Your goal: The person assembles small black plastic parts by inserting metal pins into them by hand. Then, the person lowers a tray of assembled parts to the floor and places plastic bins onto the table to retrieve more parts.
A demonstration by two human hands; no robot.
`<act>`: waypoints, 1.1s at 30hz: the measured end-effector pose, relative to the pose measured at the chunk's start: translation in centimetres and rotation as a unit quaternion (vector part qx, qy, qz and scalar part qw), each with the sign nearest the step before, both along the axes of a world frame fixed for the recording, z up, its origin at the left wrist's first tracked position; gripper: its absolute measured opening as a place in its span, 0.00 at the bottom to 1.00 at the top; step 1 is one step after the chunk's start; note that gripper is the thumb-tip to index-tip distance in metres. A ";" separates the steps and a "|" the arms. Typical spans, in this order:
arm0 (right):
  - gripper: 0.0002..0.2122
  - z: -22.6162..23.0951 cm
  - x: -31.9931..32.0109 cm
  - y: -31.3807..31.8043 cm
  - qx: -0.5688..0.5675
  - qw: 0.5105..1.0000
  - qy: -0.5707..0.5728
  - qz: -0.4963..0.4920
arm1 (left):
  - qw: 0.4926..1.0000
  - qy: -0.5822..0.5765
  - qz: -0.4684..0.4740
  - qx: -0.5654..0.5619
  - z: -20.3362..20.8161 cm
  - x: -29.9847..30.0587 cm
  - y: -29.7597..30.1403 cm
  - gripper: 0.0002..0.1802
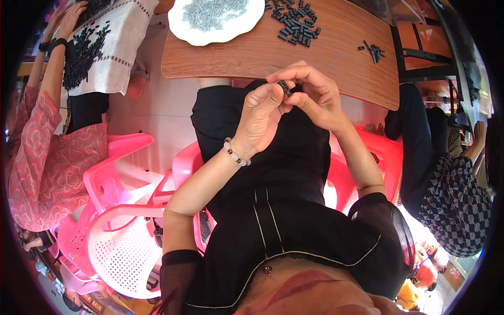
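In front of my lap, just off the table's near edge, both hands meet around a small black cylindrical piece [284,88] with a lighter glint on it. My left hand [258,113], with a beaded bracelet at its wrist, pinches the piece between thumb and fingertips. My right hand [321,102] closes on it from the other side, thumb and fingers curled in. The fingers partly hide the piece, so its exact kind cannot be told. Beyond my hands, a pile of similar short black pieces [298,32] lies on the brown wooden table [231,64].
A white scalloped plate [181,32] of small silvery parts stands at the table's far left. A smaller black group [374,53] lies at right. Another person's arm [52,79] works at a cloth-covered table at left. Pink plastic chairs [118,210] stand around; someone sits at right.
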State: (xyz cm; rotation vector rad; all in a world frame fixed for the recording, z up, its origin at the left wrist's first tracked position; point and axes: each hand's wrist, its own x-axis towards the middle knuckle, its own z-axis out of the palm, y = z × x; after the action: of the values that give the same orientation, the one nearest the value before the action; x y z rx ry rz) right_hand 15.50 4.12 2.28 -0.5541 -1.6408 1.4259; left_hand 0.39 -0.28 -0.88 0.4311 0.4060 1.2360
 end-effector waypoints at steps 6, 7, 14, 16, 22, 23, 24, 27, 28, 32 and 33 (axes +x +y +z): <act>0.11 0.4 0.1 -0.4 -0.010 0.999 -0.006 -0.035 | 1.000 0.022 0.002 -0.010 0.8 0.4 -0.1 0.12; 0.11 0.5 0.0 -0.6 -0.008 0.999 -0.005 -0.038 | 1.000 0.022 -0.001 -0.008 0.9 0.6 -0.1 0.12; 0.13 -0.2 0.4 -0.3 0.024 0.996 -0.029 -0.084 | 0.999 0.022 -0.009 -0.031 1.2 1.0 0.0 0.13; 0.13 -0.3 0.4 -0.2 0.030 0.994 -0.050 -0.091 | 0.999 0.015 -0.011 -0.037 1.4 0.9 0.1 0.14; 0.15 0.7 -0.4 -0.3 0.043 0.989 -0.043 -0.132 | 0.993 -0.025 0.008 -0.114 2.4 0.9 0.5 0.15; 0.14 0.8 -0.3 -0.3 0.040 0.989 -0.044 -0.133 | 0.992 -0.023 0.016 -0.121 2.4 0.9 0.6 0.15; 0.14 0.8 -0.1 -0.3 0.037 0.989 -0.046 -0.133 | 0.991 -0.021 0.023 -0.127 2.4 0.8 0.6 0.14; 0.12 0.6 0.2 0.3 0.154 0.969 -0.112 -0.157 | 0.990 -0.007 0.018 -0.137 1.8 0.6 0.7 0.12; 0.12 0.5 0.2 0.3 0.154 0.969 -0.113 -0.156 | 0.990 -0.007 0.019 -0.137 1.5 0.5 0.7 0.12; 0.09 0.2 0.1 0.5 0.186 0.954 -0.147 -0.186 | 0.991 -0.009 0.014 -0.135 0.9 0.4 0.6 0.11; 0.07 0.2 0.1 0.5 0.181 0.953 -0.149 -0.192 | 0.991 -0.010 0.013 -0.132 0.9 0.4 0.6 0.12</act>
State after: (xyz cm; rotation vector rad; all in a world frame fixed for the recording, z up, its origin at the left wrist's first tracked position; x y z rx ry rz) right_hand 15.62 4.62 2.50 -0.8472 -1.8506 0.7599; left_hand 0.77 0.36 -0.01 0.1876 0.5516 1.1920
